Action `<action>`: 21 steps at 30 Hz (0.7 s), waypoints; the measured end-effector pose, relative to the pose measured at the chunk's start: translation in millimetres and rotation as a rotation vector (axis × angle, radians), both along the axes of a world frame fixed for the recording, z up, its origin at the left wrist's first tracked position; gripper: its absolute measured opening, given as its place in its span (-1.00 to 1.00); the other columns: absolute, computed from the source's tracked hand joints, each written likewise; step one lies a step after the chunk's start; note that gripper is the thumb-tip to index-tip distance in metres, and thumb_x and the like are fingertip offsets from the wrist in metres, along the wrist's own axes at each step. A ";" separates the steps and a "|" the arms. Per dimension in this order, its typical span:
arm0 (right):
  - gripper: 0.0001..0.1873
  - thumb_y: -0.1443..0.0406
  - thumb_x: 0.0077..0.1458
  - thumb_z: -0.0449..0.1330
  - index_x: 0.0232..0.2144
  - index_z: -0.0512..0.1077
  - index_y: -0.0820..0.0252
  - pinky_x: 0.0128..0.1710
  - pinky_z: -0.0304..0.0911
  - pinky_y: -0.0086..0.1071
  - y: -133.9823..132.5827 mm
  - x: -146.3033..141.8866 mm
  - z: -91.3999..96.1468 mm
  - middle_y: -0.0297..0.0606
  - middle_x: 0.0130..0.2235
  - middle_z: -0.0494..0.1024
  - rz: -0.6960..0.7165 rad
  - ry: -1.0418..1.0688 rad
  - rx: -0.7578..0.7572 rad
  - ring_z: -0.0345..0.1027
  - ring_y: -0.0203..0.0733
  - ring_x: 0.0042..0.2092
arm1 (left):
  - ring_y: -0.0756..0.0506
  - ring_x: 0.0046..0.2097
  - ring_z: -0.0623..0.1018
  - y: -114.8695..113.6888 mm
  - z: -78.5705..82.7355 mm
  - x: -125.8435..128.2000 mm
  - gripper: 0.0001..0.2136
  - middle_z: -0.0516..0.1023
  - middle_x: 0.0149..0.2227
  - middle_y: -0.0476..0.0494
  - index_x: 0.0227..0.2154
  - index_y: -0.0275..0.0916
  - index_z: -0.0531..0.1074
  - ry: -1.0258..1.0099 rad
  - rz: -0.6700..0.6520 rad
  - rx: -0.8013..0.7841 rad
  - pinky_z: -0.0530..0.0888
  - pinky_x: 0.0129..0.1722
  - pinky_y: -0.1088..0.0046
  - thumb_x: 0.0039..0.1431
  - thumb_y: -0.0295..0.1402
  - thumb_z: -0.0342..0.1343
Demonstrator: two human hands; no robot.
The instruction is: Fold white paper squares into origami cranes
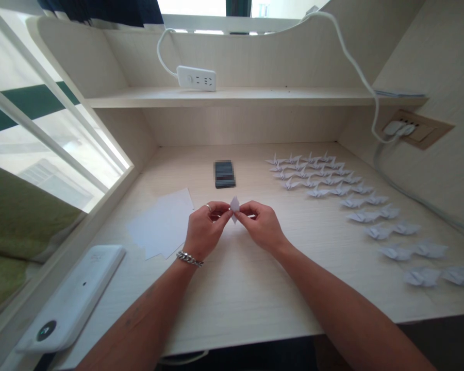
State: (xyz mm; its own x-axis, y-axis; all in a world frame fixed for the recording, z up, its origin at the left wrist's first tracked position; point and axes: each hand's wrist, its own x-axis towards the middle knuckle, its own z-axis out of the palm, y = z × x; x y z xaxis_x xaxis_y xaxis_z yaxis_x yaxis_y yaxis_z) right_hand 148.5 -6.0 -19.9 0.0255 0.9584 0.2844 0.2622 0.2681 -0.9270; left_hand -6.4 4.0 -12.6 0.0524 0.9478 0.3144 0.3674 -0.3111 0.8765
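A small folded piece of white paper, diamond-shaped, is held upright over the middle of the desk. My left hand, with a ring and a chain bracelet, pinches its left edge between thumb and fingers. From the other side my right hand pinches the right edge in the same way. Loose white paper sheets lie overlapping to the left of my left hand. Many folded paper cranes stand in rows on the right side of the desk.
Behind my hands lies a dark, blurred-out rectangular object. A long white device rests at the left edge. On the shelf sits a white power strip. A white cable runs to a wall socket at right.
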 end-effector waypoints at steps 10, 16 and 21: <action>-0.88 0.27 0.03 0.21 -0.40 0.52 0.20 -0.33 0.35 -0.39 -0.9 0.0 0.3 -0.26 -0.39 0.59 -0.024 -0.044 0.009 0.46 -0.21 -0.34 | -0.06 -0.36 0.57 -0.7 4.1 0.8 -0.84 0.61 -0.38 -0.11 -0.39 -0.25 0.53 0.206 -0.021 -0.003 0.50 -0.32 0.44 0.08 -0.25 0.17; -0.89 0.27 0.01 0.20 -0.41 0.51 0.19 -0.31 0.34 -0.38 -3.7 -2.0 2.0 -0.28 -0.42 0.60 -0.071 -0.079 0.022 0.47 -0.21 -0.36 | -0.04 -0.40 0.55 -2.3 1.2 2.1 -0.87 0.59 -0.40 -0.09 -0.39 -0.24 0.52 0.310 0.022 0.173 0.48 -0.34 0.44 0.09 -0.29 0.16; -0.87 0.28 0.02 0.19 -0.41 0.53 0.20 -0.31 0.32 -0.39 -5.6 -3.7 2.3 -0.28 -0.42 0.60 -0.102 -0.085 0.030 0.47 -0.21 -0.37 | -0.03 -0.43 0.55 -5.5 0.8 4.5 -0.90 0.60 -0.43 -0.05 -0.40 -0.23 0.51 0.358 0.013 0.249 0.46 -0.35 0.47 0.11 -0.33 0.14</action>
State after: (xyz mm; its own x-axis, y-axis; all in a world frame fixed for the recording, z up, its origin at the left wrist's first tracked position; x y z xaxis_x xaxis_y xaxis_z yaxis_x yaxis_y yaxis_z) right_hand 144.7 -11.6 -17.6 0.0969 0.9432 0.3177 0.3663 0.2630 -0.8926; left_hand -1.9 -1.4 -11.9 0.1887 0.8466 0.4976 0.6398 -0.4904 0.5917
